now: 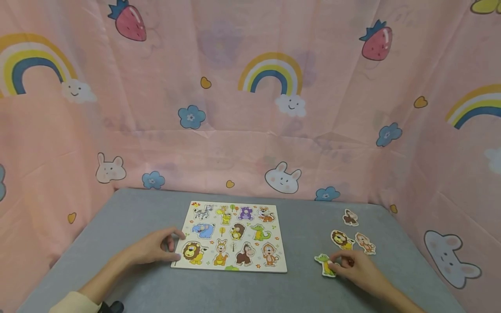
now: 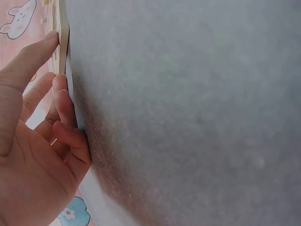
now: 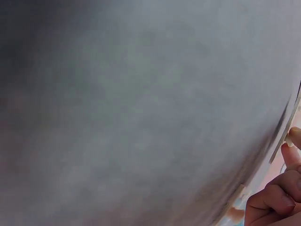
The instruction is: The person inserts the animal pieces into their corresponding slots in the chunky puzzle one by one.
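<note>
A wooden animal puzzle board lies flat on the table, left of the middle. My left hand is at its left side, with thumb and forefinger spread and touching the edge; the other fingers bend loosely, as the left wrist view shows. Farther right, my right hand pinches a green crocodile puzzle piece between thumb and forefinger. In the right wrist view, those fingertips hold a small pale knob. Just beyond this hand lie a lion piece and a monkey piece. A gorilla piece is farther back.
The grey-blue table extends under everything. A pink curtain printed with rainbows, rabbits and strawberries hangs behind the table and along both sides. Bare table separates the board from the loose pieces.
</note>
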Demonstrator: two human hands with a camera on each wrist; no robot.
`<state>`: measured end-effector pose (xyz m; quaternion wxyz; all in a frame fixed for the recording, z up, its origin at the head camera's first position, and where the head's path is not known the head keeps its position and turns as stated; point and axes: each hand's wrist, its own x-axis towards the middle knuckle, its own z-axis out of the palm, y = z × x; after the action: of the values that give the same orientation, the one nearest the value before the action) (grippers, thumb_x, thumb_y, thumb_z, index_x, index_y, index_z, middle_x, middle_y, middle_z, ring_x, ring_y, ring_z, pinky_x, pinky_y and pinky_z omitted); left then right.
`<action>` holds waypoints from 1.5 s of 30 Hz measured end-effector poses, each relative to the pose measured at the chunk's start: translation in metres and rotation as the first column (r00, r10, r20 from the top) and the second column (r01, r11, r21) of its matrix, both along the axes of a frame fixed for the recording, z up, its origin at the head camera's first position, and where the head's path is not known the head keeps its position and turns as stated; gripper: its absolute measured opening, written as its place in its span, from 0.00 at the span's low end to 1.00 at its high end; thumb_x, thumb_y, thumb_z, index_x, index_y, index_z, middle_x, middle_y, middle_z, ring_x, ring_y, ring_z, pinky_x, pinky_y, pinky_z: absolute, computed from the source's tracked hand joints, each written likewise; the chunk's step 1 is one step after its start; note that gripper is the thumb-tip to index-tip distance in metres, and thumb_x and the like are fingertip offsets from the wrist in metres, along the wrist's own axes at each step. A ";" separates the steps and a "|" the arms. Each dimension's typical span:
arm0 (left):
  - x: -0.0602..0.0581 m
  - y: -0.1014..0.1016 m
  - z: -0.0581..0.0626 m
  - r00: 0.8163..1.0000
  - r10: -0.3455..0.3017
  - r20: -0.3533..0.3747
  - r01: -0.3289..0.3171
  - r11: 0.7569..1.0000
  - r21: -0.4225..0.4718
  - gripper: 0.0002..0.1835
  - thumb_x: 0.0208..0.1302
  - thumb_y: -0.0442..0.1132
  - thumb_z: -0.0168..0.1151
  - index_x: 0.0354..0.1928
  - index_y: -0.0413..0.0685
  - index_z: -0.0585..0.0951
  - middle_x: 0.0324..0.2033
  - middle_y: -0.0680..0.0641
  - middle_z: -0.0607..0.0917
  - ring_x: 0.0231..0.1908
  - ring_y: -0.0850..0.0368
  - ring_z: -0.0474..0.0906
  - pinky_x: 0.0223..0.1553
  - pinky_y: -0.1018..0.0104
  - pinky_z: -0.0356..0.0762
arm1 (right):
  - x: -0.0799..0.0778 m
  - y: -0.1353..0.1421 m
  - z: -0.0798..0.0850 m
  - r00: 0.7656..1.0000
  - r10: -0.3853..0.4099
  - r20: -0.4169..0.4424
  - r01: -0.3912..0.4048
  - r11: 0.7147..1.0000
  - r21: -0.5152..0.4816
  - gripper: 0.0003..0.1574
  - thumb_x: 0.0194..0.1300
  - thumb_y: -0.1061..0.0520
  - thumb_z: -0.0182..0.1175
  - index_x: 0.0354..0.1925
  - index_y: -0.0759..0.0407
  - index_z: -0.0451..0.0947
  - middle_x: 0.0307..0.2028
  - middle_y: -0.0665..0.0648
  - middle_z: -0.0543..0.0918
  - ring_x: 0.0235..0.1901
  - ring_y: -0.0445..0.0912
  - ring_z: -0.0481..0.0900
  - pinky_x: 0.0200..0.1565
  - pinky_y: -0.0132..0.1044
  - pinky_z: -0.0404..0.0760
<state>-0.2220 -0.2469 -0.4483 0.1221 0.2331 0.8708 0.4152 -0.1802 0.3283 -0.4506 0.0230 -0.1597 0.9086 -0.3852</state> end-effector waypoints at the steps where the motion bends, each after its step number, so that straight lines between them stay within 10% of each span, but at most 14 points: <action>1: 0.000 0.000 0.000 1.000 -0.003 0.000 0.003 1.000 0.002 0.27 0.58 0.40 0.78 0.56 0.43 0.77 0.30 0.49 0.76 0.22 0.60 0.68 0.24 0.69 0.66 | -0.001 -0.001 0.000 1.000 -0.001 -0.017 0.001 1.000 -0.001 0.07 0.65 0.53 0.71 0.38 0.54 0.86 0.17 0.43 0.64 0.17 0.35 0.59 0.23 0.34 0.65; 18: 0.000 0.001 0.001 1.000 -0.004 -0.013 0.004 1.000 -0.010 0.26 0.58 0.40 0.78 0.56 0.43 0.77 0.30 0.49 0.76 0.23 0.60 0.69 0.25 0.68 0.66 | -0.018 -0.028 0.012 0.997 -0.055 -0.062 0.052 0.998 -0.043 0.07 0.63 0.51 0.73 0.38 0.52 0.86 0.18 0.45 0.64 0.18 0.37 0.59 0.23 0.35 0.65; 45: 0.001 0.001 0.001 1.000 -0.010 -0.011 0.010 1.000 -0.001 0.26 0.58 0.39 0.77 0.56 0.42 0.77 0.30 0.48 0.76 0.22 0.61 0.68 0.24 0.69 0.66 | -0.040 -0.067 0.011 0.993 0.058 -0.103 -0.076 0.981 -0.179 0.06 0.65 0.56 0.72 0.39 0.57 0.86 0.17 0.45 0.64 0.18 0.36 0.59 0.22 0.31 0.62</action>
<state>-0.2210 -0.2459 -0.4473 0.1196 0.2395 0.8705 0.4129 -0.2202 0.2609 -0.4392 -0.0232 -0.2103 0.8636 -0.4576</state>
